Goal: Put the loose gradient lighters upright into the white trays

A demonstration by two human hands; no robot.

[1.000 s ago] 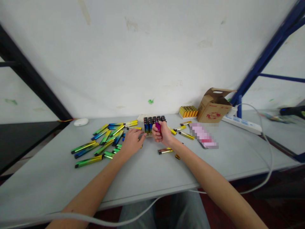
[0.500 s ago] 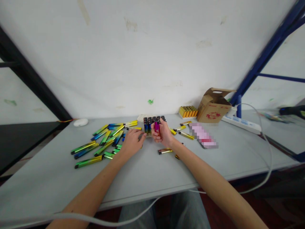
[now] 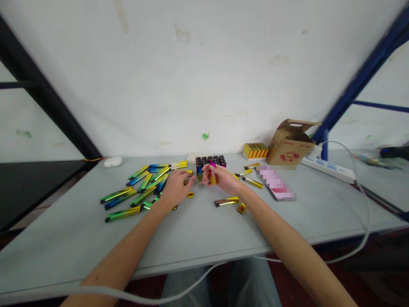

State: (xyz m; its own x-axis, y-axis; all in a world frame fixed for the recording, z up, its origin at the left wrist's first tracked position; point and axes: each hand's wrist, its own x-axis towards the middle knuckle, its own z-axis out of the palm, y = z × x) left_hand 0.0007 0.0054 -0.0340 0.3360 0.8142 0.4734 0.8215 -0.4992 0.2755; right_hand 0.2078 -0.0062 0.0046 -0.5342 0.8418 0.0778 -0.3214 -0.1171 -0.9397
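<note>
My right hand (image 3: 220, 177) is closed around a purple and yellow metallic lighter (image 3: 213, 179), tilted in front of a block of upright black-topped lighters (image 3: 200, 168). That hand hides part of the block. To its left, my left hand (image 3: 179, 185) has curled fingers, with the dark gold end of a lighter (image 3: 185, 182) showing at the fingertips; the rest is hidden. Loose green, blue and yellow lighters (image 3: 143, 198) are spread left of and under this hand. A brown and gold lighter (image 3: 227, 201) and a gold-ended piece (image 3: 242, 208) lie near my right wrist.
More loose lighters (image 3: 253, 182) lie to the right, beside a blurred pink phone-like object (image 3: 275, 183). Behind them stand a block of orange lighters (image 3: 255, 151) and an open cardboard box (image 3: 289, 149). A power strip (image 3: 330, 168) and white cable (image 3: 362, 196) are at the right; a white case (image 3: 113, 162) sits left.
The lighter in my right hand has turned from upright purple to tilted, showing its yellow part. My left fingers have curled in, and a gold end now shows there. The view has shifted slightly.
</note>
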